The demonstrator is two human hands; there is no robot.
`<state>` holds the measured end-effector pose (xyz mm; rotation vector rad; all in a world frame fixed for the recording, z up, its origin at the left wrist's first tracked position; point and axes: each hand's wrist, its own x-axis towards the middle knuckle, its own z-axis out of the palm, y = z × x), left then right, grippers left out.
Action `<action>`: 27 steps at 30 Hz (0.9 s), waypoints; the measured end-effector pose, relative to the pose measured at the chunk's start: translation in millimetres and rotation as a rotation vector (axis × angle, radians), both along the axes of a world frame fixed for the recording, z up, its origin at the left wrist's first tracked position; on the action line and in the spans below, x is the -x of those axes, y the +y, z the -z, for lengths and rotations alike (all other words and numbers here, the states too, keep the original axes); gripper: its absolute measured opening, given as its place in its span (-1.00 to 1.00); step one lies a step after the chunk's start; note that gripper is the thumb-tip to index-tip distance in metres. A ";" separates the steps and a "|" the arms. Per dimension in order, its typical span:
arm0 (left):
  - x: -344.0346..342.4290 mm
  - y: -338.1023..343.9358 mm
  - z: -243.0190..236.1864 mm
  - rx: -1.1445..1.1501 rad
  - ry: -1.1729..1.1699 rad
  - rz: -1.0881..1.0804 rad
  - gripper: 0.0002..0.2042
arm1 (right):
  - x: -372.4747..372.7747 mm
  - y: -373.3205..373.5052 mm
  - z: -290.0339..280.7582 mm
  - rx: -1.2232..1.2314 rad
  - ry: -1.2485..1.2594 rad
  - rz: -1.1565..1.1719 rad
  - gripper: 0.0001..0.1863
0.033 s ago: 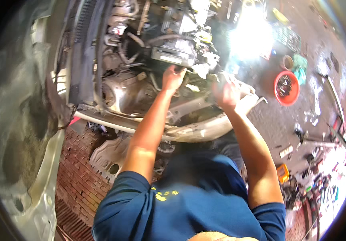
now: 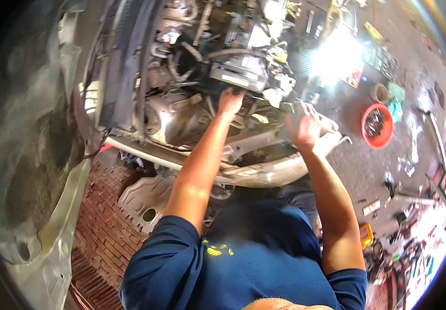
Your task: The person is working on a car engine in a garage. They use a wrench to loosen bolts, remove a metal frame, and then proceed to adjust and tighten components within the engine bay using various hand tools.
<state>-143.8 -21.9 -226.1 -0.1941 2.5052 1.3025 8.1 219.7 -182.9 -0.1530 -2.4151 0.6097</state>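
In an open engine bay, a rectangular silver housing (image 2: 237,75) sits below the engine top. My left hand (image 2: 231,101) is at its lower edge, fingers curled around something dark that I cannot make out. My right hand (image 2: 303,126) is over the pale front edge of the car (image 2: 269,170), beside glare-lit fittings; it is blurred, so its grip is unclear. A round metal part (image 2: 158,116) lies left of my left forearm, and hoses (image 2: 184,62) run above it.
A raised metal panel (image 2: 31,181) fills the left. On the floor at right are a red bowl of small metal parts (image 2: 375,124), a cup (image 2: 379,92), a green cloth (image 2: 396,98), a bright glare, bars and scattered tools. A ribbed metal plate (image 2: 140,204) lies on bricks below.
The whole scene has shifted slightly right in the picture as the view moved. My hands remain at about the same places in the engine bay.
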 end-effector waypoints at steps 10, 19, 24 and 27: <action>-22.4 21.4 -42.8 0.227 -0.066 0.255 -0.69 | 6.8 2.7 -36.3 0.333 -0.555 -0.026 -0.67; -8.0 -43.7 8.3 0.312 -0.024 0.083 -0.71 | 13.2 -14.0 -52.3 0.359 -0.538 -0.144 -0.68; -24.1 16.2 -28.0 0.341 0.103 0.274 -0.66 | 9.1 -0.7 -45.4 0.341 -0.769 -0.025 -0.60; -40.0 14.5 -24.4 0.443 0.191 0.338 -0.60 | 7.9 -3.7 -40.2 0.271 -0.621 -0.082 -0.60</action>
